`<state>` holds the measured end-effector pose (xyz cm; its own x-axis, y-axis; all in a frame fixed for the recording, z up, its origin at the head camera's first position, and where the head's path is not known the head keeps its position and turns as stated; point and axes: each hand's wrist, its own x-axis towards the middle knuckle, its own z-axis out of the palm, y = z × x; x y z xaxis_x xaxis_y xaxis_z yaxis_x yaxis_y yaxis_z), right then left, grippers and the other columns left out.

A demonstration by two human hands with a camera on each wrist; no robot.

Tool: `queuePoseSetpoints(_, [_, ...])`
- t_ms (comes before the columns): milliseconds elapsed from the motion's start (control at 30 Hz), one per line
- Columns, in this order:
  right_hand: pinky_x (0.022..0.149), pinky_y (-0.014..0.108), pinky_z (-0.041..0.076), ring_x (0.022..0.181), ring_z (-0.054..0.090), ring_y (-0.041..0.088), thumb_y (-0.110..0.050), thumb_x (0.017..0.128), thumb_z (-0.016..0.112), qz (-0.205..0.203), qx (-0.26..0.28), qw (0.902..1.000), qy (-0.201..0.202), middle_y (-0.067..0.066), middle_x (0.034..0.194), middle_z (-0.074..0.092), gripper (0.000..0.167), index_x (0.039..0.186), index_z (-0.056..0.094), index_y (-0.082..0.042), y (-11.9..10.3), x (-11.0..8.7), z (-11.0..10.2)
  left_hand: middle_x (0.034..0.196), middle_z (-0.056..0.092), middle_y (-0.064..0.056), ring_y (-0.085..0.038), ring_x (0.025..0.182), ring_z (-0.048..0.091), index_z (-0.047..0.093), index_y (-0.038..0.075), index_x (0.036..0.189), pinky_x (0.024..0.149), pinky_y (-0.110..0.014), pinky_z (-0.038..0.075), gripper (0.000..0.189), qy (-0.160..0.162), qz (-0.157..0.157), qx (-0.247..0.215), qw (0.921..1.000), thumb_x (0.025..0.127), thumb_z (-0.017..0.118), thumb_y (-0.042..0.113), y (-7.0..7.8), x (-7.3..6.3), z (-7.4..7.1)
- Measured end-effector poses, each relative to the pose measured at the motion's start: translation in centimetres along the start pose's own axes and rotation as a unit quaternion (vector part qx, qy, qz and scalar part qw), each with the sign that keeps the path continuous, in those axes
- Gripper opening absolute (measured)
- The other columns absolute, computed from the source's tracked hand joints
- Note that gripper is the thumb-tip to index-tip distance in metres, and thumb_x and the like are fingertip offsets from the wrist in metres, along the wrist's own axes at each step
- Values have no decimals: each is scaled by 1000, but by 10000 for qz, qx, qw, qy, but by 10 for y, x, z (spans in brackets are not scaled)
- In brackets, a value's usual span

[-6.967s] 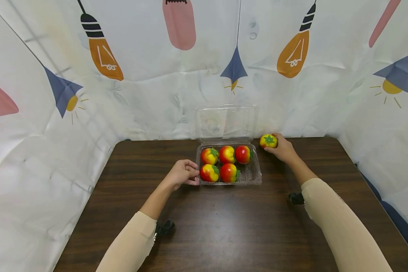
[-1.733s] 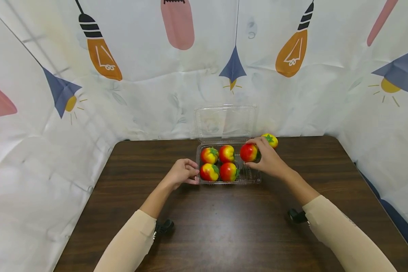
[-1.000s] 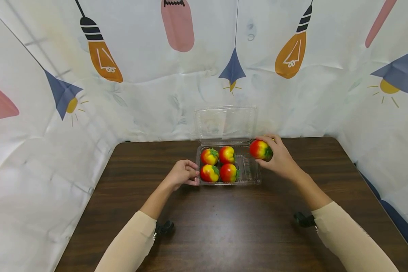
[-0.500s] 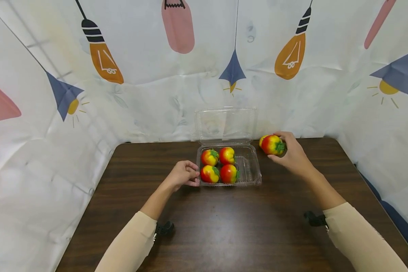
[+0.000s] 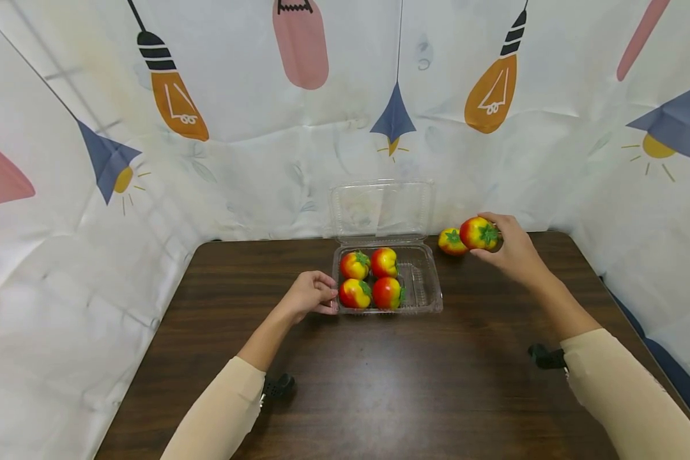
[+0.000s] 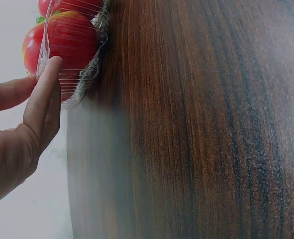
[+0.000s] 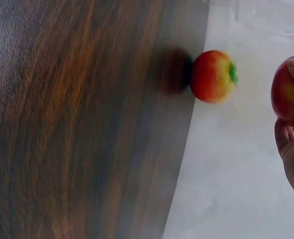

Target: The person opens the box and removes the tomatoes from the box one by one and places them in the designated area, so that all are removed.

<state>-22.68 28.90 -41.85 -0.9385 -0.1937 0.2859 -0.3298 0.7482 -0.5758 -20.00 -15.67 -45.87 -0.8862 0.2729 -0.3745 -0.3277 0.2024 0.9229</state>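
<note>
My right hand (image 5: pixel 513 250) holds a red-and-yellow fruit with a green leafy top (image 5: pixel 479 233) between thumb and fingers, raised at the table's back edge. Just left of it a similar fruit (image 5: pixel 452 241) sits on the table; the right wrist view shows this second fruit (image 7: pixel 212 76) apart from the held one (image 7: pixel 287 97). With thumb and fingertips my left hand (image 5: pixel 310 294) pinches the left rim of a clear plastic clamshell box (image 5: pixel 420 287). Several of the same fruits (image 5: pixel 386 292) fill its left and middle; the right end holds none. Its lid (image 5: pixel 382 207) stands up behind.
The dark wooden table (image 5: pixel 356 383) ends at the back against a white printed cloth (image 5: pixel 253 179), which also hangs at both sides. The box's raised lid stands close in front of that cloth.
My right hand has set down one fruit right of the box, then lifted another from the box's back right and carried it right, past the first. My left hand has stayed on the rim.
</note>
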Motion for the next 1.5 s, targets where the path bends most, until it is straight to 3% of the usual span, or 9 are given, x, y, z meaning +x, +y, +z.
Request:
queuePoseSetpoints(467, [104,72,46,124,44,50,-19,94,79,583,-104,9977,-337,33,148,38,75,156,40,-6,9,14,-11,81,66,-10,-17,66,68,53,-12,121,68,-39,67,25,26,-23,23,10000,99,63,-6,1,-1,0])
queuePoseSetpoints(667, [102,72,45,123,43,51,-21,95,77,823,-50,9959,-358,36,148,35,75,157,37,-6,18,21,-13,81,66,-10,-18,66,68,53,-12,121,68,-39,67,25,33,-3,31,10000,99,63,-6,-1,-1,-1])
queuePoseSetpoints(833, [97,73,46,120,43,52,-23,96,76,942,-38,9952,-265,39,145,35,77,157,34,-2,28,22,-11,83,67,-11,-18,67,68,53,-11,122,71,-42,67,25,35,-5,28,10000,99,62,-6,-2,-1,0])
queuePoseSetpoints(1067, [104,72,40,126,41,54,-23,96,75,1263,133,9919,-93,41,149,35,82,156,27,8,45,21,-8,82,67,-10,-18,67,68,54,-11,121,72,-44,67,25,45,20,-1,10000,99,63,-6,-3,0,0])
queuePoseSetpoints(1200, [105,70,41,124,42,53,-26,97,74,1567,67,9875,-175,41,148,36,83,152,26,12,55,21,-7,82,66,-10,-18,67,68,54,-11,122,72,-43,67,26,35,-3,2,10000,99,63,-5,-2,0,1])
queuePoseSetpoints(1500, [106,70,40,128,42,57,-34,98,73,1733,-266,9836,-416,43,148,37,83,152,29,12,70,22,3,82,67,-11,-18,67,68,54,-12,122,73,-44,67,26,12,-19,4,10000,99,63,-5,0,-2,0])
